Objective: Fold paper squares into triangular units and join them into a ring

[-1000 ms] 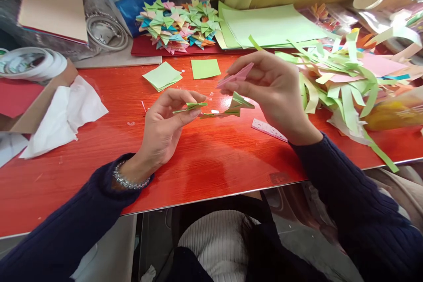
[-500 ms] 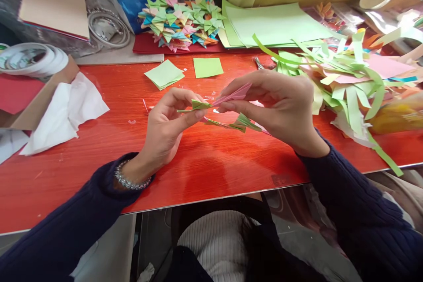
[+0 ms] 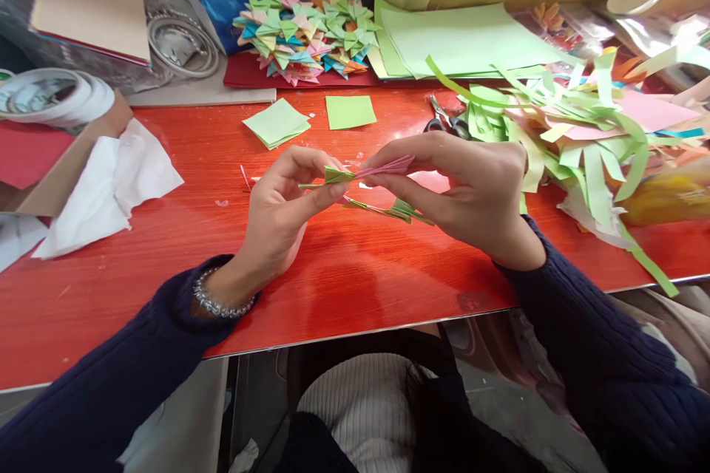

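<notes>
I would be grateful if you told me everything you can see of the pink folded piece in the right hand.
The pink folded piece looks like paper, slim and creased lengthwise, narrowing leftward to a thin tip. It is held above the red table, tilted slightly up to the right, pinched between the thumb and fingers of the right hand, which hide part of it. Its tip meets the green folded piece in the left hand; whether it is slotted in cannot be told.

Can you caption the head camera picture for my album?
Left hand holds folded green paper, right hand holds pink paper, above a red table.
</notes>
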Available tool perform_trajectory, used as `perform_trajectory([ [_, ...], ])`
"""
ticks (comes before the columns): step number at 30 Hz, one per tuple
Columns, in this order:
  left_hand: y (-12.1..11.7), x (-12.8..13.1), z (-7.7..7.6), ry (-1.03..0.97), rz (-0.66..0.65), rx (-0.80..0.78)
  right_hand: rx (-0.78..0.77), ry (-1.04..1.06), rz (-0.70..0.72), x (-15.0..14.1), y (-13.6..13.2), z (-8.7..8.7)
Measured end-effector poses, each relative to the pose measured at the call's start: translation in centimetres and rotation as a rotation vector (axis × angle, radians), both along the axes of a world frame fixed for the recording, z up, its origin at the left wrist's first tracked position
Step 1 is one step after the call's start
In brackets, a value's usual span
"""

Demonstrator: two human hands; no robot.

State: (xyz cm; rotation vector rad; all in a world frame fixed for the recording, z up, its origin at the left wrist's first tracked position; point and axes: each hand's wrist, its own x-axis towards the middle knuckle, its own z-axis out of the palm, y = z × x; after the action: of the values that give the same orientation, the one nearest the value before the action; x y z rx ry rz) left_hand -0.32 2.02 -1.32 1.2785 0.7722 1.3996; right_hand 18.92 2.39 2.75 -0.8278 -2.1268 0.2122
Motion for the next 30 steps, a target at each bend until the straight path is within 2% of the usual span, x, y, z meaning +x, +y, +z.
perform_trajectory([
  [5, 0.1, 0.0, -0.1, 0.023, 0.012, 0.025, 0.109, -0.073, -0.031, 0.1, -0.1, -0.2],
  [10, -0.1, -0.1, -0.3, 0.055, 0.021, 0.038, 0.021, -0.090, -0.079, 0.1, -0.2, -0.1],
  [15, -0.5, 0.1, -0.1, 0.143, 0.071, 0.050, -0.078, -0.047, -0.058, 0.1, -0.2, 0.1],
  [30, -0.9, 0.1, 0.3, 0.253, 0.129, 0.147, -0.041, -0.118, -0.091, 0.2, 0.1, -0.1],
])
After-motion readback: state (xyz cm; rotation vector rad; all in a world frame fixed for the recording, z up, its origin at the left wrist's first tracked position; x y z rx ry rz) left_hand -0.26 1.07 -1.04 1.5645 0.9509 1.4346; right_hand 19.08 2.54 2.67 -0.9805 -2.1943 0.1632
